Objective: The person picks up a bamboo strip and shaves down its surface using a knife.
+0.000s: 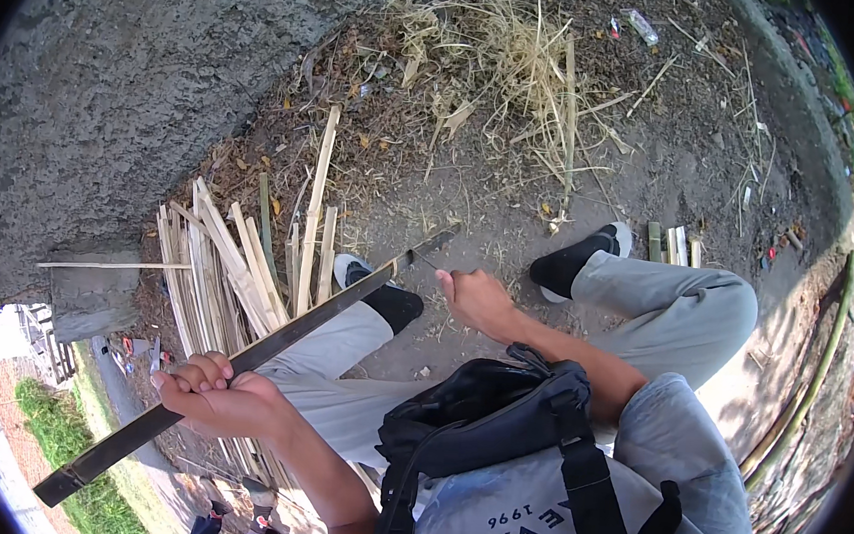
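A long, dark bamboo strip [307, 325] lies slantwise across my lap, from the lower left up to between my feet. My left hand [221, 398] is wrapped round it below its middle. Toward the far end, a pale patch shows on the strip. My right hand [481, 301] is closed beside that end, and a thin dark knife blade [425, 260] reaches from it to the strip. The fist hides the knife's handle. Pale split bamboo slats [222, 261] are piled to the left of my left foot.
A rough grey stone block [130, 93] stands at the left. Beyond my feet lies a heap of pale shavings [504, 57]. A few short slats [676, 245] are beside my right foot. A black bag [481, 412] hangs on my chest; a green pole [820, 373] lies far right.
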The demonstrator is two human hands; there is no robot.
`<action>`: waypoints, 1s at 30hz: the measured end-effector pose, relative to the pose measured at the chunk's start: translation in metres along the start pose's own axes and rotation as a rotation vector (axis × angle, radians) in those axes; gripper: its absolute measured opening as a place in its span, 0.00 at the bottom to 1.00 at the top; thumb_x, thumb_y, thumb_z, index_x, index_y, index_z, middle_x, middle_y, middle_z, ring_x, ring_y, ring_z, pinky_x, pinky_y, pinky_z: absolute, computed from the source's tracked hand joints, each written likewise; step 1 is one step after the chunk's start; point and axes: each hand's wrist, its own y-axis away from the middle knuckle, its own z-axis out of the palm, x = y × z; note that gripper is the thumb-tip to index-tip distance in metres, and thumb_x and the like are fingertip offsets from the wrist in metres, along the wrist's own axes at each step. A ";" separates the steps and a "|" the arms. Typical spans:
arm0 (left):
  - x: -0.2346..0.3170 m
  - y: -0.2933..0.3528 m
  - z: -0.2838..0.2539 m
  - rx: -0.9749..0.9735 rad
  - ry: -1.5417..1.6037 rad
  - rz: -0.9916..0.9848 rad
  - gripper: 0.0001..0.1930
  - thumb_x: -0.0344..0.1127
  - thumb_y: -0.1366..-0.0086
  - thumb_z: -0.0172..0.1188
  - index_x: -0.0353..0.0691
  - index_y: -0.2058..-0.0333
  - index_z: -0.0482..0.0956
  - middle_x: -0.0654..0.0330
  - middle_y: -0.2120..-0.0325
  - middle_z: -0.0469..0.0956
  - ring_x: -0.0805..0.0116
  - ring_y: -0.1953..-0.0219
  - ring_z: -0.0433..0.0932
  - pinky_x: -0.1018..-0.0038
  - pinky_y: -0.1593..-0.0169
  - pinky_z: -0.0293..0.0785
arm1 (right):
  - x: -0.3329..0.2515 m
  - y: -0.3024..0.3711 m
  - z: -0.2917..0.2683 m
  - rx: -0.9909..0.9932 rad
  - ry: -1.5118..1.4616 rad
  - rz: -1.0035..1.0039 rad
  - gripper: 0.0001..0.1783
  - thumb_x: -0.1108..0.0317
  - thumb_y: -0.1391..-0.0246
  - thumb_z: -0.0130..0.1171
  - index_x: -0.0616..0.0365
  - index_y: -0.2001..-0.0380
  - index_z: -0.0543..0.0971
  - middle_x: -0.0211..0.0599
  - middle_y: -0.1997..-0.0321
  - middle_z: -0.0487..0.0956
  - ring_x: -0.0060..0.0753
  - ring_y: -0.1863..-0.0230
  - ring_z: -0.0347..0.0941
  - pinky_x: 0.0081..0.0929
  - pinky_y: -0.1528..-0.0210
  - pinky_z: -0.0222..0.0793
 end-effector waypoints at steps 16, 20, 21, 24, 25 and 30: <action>0.005 0.006 0.018 0.005 0.021 -0.029 0.23 0.39 0.33 0.50 0.49 0.85 0.50 0.71 0.89 0.47 0.79 0.86 0.45 0.80 0.81 0.44 | 0.069 -0.016 0.018 0.125 0.062 0.143 0.32 0.52 0.35 0.38 0.67 0.80 0.79 0.65 0.78 0.76 0.67 0.70 0.75 0.53 0.63 0.73; -0.005 -0.003 0.010 0.015 0.013 -0.034 0.23 0.39 0.34 0.51 0.50 0.85 0.51 0.71 0.89 0.47 0.79 0.86 0.46 0.80 0.81 0.44 | 0.060 -0.019 0.020 0.093 0.072 0.120 0.33 0.52 0.35 0.36 0.68 0.77 0.79 0.66 0.75 0.76 0.67 0.69 0.75 0.53 0.60 0.73; -0.003 -0.004 0.011 0.021 0.009 -0.034 0.23 0.39 0.34 0.51 0.50 0.85 0.51 0.71 0.89 0.47 0.79 0.86 0.46 0.80 0.81 0.44 | 0.048 -0.015 0.015 0.087 0.076 0.119 0.33 0.52 0.35 0.36 0.68 0.77 0.79 0.66 0.75 0.76 0.67 0.69 0.75 0.53 0.60 0.73; 0.004 -0.001 0.016 0.036 -0.020 -0.017 0.23 0.40 0.34 0.51 0.50 0.85 0.51 0.71 0.89 0.47 0.79 0.86 0.47 0.80 0.81 0.44 | 0.044 -0.005 0.012 0.080 0.062 -0.034 0.33 0.51 0.35 0.35 0.68 0.74 0.80 0.67 0.73 0.76 0.67 0.67 0.75 0.53 0.57 0.72; 0.003 0.002 0.019 0.030 -0.010 -0.026 0.23 0.40 0.34 0.51 0.50 0.85 0.51 0.71 0.89 0.47 0.80 0.86 0.46 0.80 0.81 0.44 | 0.067 -0.008 0.018 0.067 0.077 0.082 0.32 0.51 0.35 0.35 0.67 0.73 0.80 0.66 0.72 0.77 0.67 0.66 0.75 0.54 0.57 0.71; -0.007 -0.004 0.015 -0.020 0.044 -0.072 0.23 0.40 0.33 0.50 0.50 0.85 0.50 0.71 0.89 0.46 0.79 0.87 0.46 0.80 0.82 0.43 | 0.091 -0.021 0.019 0.004 0.108 0.242 0.32 0.50 0.35 0.36 0.66 0.71 0.80 0.66 0.68 0.77 0.67 0.63 0.75 0.54 0.56 0.71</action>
